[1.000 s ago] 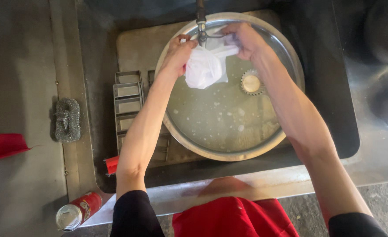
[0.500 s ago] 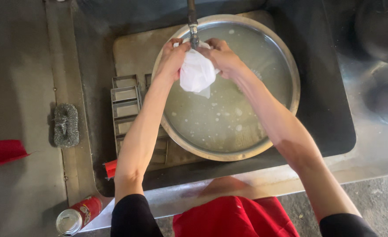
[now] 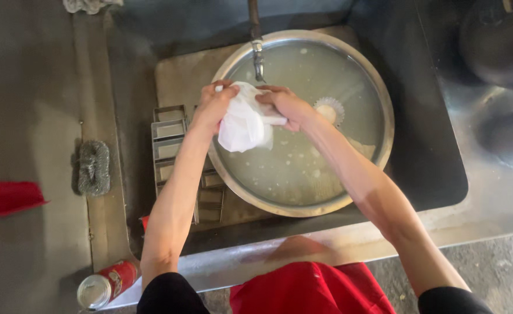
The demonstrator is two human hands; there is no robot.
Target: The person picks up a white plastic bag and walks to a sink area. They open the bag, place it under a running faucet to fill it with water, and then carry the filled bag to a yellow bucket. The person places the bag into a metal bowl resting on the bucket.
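Note:
Both of my hands grip a white cloth (image 3: 244,122) bunched between them, just below the tap spout (image 3: 258,58). My left hand (image 3: 216,104) clutches its left side and my right hand (image 3: 284,104) its right side. They hover over a large round metal basin (image 3: 378,87) full of cloudy water that sits in the sink. A small round strainer (image 3: 329,110) lies in the basin to the right of my right hand.
Metal rectangular moulds (image 3: 169,145) are stacked in the sink left of the basin. A steel wool scrubber (image 3: 92,167) rests on the left counter, beside a red cloth (image 3: 4,197). A red can (image 3: 102,286) lies at the near edge. A dark pot (image 3: 497,40) stands at the right.
My hands and the cloth have drifted left and lower relative to the basin, out from under the spout, and the cloth is bunched more tightly. The view has also shifted slightly.

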